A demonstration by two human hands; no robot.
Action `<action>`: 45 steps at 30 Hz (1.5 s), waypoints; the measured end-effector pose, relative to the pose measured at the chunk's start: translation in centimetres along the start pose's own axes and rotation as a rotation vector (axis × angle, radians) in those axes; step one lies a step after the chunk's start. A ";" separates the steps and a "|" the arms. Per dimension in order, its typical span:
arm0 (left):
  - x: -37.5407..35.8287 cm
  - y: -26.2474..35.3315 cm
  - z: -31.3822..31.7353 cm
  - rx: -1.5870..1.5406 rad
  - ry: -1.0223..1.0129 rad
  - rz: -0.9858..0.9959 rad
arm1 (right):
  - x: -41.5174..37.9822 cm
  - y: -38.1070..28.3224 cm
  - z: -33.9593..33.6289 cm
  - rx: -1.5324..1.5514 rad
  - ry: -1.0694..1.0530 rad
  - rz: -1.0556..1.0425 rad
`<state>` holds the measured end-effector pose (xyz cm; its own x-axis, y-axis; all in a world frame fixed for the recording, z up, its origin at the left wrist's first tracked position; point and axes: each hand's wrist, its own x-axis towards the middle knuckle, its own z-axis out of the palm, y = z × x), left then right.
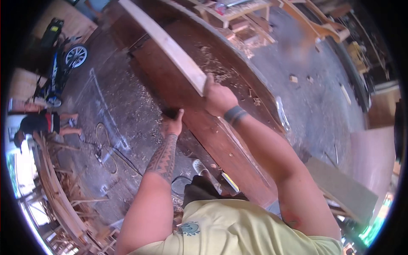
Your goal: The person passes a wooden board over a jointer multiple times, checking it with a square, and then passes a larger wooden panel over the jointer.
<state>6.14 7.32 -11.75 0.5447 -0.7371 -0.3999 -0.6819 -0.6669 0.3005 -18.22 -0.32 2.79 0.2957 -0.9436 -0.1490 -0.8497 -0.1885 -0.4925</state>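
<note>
A long pale wooden plank runs diagonally over the reddish-brown wooden bench. My right hand is closed around the plank's near end, with fingers partly hidden behind the wood. My left hand hovers beside the bench's left edge, apart from the plank. Its thumb stands away from the other fingers, which are mostly hidden, and I see nothing held in it. Curled wood shavings lie on the bench beyond my right hand.
A person bends over at the left near stacked timber. A bicycle stands at upper left. A cable lies on the floor. A low wooden table with scraps stands at the top. A wide board is at right.
</note>
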 end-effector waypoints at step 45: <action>-0.2 -0.7 -0.4 -0.093 -0.010 0.075 | 15.7 -3.7 0.8 -0.111 0.051 -0.060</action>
<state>6.67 7.86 -11.57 0.4889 -0.7843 -0.3819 -0.6717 -0.6178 0.4088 -10.11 -14.19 1.54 0.3275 -0.9418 -0.0765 -0.8748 -0.2716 -0.4012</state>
